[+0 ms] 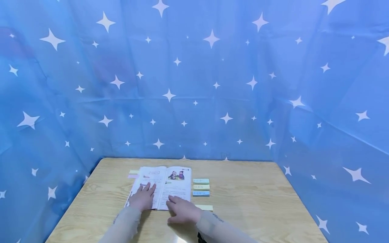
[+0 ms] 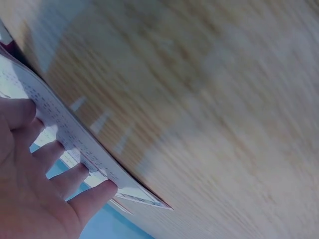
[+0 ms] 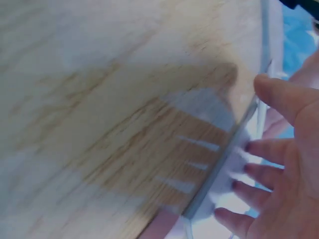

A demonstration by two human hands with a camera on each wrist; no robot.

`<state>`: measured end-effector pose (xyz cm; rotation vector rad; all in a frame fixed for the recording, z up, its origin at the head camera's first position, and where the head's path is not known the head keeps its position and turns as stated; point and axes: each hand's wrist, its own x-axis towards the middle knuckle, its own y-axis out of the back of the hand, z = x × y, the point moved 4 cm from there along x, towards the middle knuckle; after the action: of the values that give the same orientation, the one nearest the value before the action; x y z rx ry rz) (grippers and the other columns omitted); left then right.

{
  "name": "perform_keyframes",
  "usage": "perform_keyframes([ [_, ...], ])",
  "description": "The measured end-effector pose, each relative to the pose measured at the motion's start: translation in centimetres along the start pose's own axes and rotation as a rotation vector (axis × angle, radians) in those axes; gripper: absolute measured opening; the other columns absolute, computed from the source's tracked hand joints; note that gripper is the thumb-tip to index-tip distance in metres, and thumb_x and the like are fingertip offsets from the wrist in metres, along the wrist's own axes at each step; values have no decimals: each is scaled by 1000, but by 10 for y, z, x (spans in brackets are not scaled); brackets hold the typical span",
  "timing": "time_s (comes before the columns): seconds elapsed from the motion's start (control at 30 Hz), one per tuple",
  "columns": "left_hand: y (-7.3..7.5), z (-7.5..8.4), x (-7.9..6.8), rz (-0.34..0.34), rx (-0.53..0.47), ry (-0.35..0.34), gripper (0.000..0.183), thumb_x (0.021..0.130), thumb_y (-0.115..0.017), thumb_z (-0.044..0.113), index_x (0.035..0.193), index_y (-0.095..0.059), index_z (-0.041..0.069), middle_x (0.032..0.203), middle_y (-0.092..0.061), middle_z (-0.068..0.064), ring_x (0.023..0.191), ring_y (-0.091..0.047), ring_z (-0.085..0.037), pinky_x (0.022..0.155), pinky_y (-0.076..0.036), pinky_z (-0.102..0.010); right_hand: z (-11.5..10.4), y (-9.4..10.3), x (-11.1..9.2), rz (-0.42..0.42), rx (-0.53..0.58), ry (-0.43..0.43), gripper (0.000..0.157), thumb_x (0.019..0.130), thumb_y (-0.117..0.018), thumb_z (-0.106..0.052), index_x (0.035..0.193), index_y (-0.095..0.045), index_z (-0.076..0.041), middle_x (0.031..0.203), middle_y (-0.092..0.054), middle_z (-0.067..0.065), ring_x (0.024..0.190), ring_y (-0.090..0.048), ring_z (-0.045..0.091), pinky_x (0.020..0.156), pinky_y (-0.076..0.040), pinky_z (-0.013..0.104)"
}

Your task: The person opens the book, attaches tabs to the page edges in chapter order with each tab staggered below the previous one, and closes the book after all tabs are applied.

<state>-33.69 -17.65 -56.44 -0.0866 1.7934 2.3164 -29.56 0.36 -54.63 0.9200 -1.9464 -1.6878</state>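
Observation:
An open book (image 1: 177,189) lies on the wooden table, with text on both pages and a coloured picture of two figures at the top right. My left hand (image 1: 142,199) rests on the lower left page, fingers spread. In the left wrist view, the fingers of that hand (image 2: 37,184) reach over the printed page (image 2: 75,127). Over the lower right page and its bottom edge is my right hand (image 1: 184,211), palm down. The right wrist view has this hand (image 3: 279,184) with fingers extended near the book's edge (image 3: 207,186); whether they touch paper I cannot tell.
Three sticky notes in green, yellow (image 1: 201,187) and blue stand in a column right of the book, with handwriting on them. Another yellow note (image 1: 204,207) lies below, near my right wrist. Two strips (image 1: 133,174) show at the book's left edge. A blue starry curtain (image 1: 194,84) surrounds the table (image 1: 249,199).

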Motion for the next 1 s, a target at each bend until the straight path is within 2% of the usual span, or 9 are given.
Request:
perform_keyframes([
  [0.1,-1,2,-1,0,5,2,47,100,-44,20,146,-45,12,152,-36,-17,136,-28,-51,101,-32,-69,-2,-3,9,0,-10,2,72,87,-64,-52,143,-47,-10,151,-40,8,137,-38,25,110,-36,38],
  [0.27,-2,4,0,0,-19,37,47,96,-46,13,143,-48,13,150,-38,-17,135,-29,-51,100,-31,-70,-2,-5,28,-31,-2,-74,74,86,-63,-56,145,-46,-15,152,-39,-2,138,-36,21,106,-38,52],
  [0.5,1,1,4,28,-36,60,48,93,-50,8,140,-53,14,148,-42,-17,134,-31,-51,99,-32,-71,6,-4,49,-52,63,-137,69,91,-58,-54,146,-45,-15,152,-39,-3,140,-34,21,107,-35,56],
  [0.67,3,4,2,42,-35,64,49,92,-51,7,141,-52,14,148,-41,-16,135,-30,-51,98,-34,-69,2,-3,43,-48,143,-126,74,87,-64,-51,147,-43,-13,153,-36,0,141,-31,27,104,-34,63],
  [0.83,3,5,0,45,-37,71,50,91,-52,5,140,-52,13,148,-42,-17,135,-30,-50,96,-35,-71,-2,-4,36,-55,196,-72,72,86,-66,-48,148,-42,-21,155,-32,-10,143,-25,34,101,-28,73],
  [1.0,1,5,1,50,-32,59,50,91,-51,4,141,-52,13,148,-42,-18,135,-30,-51,95,-35,-72,1,-5,38,-25,98,-51,63,91,-60,-50,147,-43,-26,152,-34,-16,143,-27,27,102,-29,70],
])
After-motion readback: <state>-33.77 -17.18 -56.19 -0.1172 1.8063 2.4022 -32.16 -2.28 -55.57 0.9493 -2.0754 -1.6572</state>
